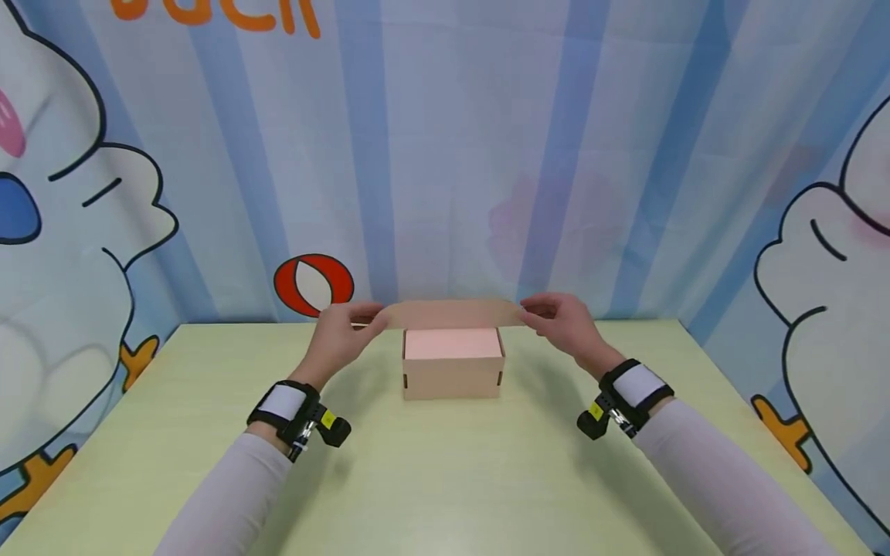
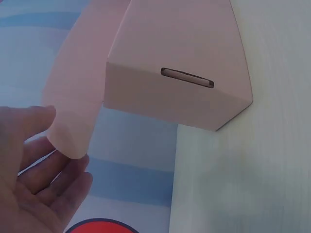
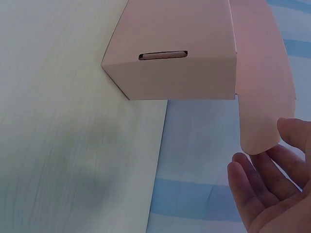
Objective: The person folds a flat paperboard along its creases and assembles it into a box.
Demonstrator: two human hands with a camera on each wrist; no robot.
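A small pinkish-tan cardboard box (image 1: pixel 452 380) stands on the table in the head view. Along its back edge a long flap (image 1: pixel 452 313) is raised, with a rounded tab at either end. My left hand (image 1: pixel 339 340) holds the left tab (image 2: pixel 73 133), thumb on one face and fingers behind. At the opposite end, my right hand (image 1: pixel 566 328) holds the right tab (image 3: pixel 262 126) the same way. Each side wall has a narrow slot, seen in the left wrist view (image 2: pixel 187 77) and the right wrist view. The inside of the box is hidden.
The pale yellow-green table (image 1: pixel 445 479) ends just behind the box. A blue striped curtain (image 1: pixel 459 154) with cartoon figures hangs behind it and at both sides. Each wrist wears a black strap with a small camera (image 1: pixel 335 430).
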